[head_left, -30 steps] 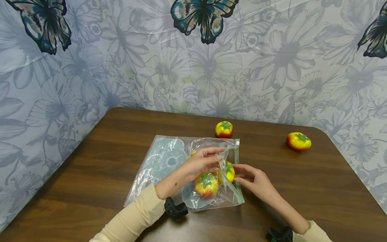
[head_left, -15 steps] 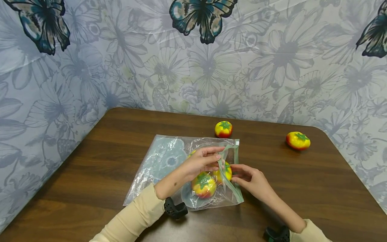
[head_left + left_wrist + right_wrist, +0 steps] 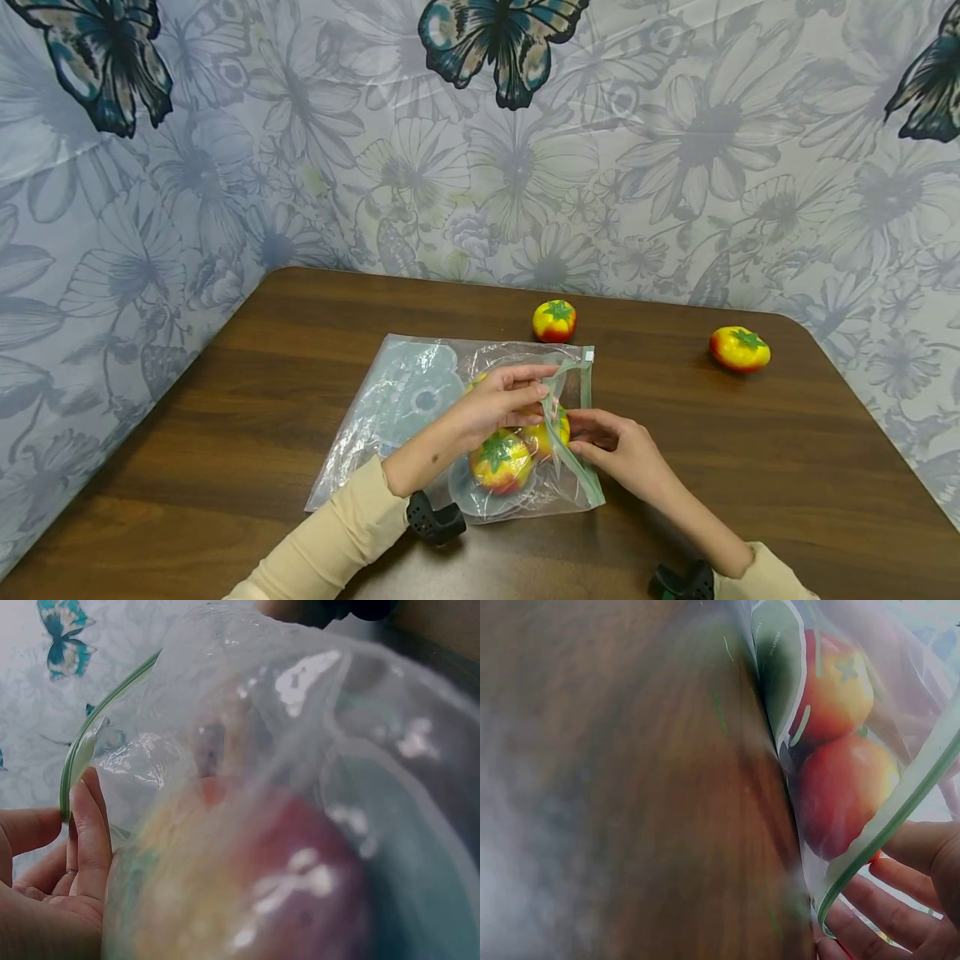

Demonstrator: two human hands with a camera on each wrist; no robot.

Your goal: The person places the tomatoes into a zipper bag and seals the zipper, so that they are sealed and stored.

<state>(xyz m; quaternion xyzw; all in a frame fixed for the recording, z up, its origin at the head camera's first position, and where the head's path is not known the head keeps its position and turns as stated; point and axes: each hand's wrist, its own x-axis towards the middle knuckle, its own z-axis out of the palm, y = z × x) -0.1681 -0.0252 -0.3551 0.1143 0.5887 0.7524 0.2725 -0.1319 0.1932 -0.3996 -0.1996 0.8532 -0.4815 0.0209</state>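
Observation:
A clear zip bag [image 3: 360,454] with a green seal lies on the table, its mouth to the right. My left hand [image 3: 480,408] pinches the upper side of the mouth and lifts it. At the opening, my right hand [image 3: 626,450] holds a yellow-and-red toy tomato [image 3: 561,427], fingertips inside the rim. Beside it in the bag is another toy tomato [image 3: 500,467]; a third yellow piece [image 3: 477,380] is mostly hidden behind my left hand. In the right wrist view, my thumb [image 3: 915,846] meets the lower tomato [image 3: 844,799] near the green seal [image 3: 907,814].
One toy tomato [image 3: 554,321] stands behind the bag near the table's far edge. Another toy tomato [image 3: 739,348] sits at the far right. The brown wooden table [image 3: 225,400] ends at a floral wall covering [image 3: 525,192].
My right hand has moved slightly left, taking its toy tomato further into the bag. The tomato beside it has shifted left too. My left hand stays at the bag's mouth.

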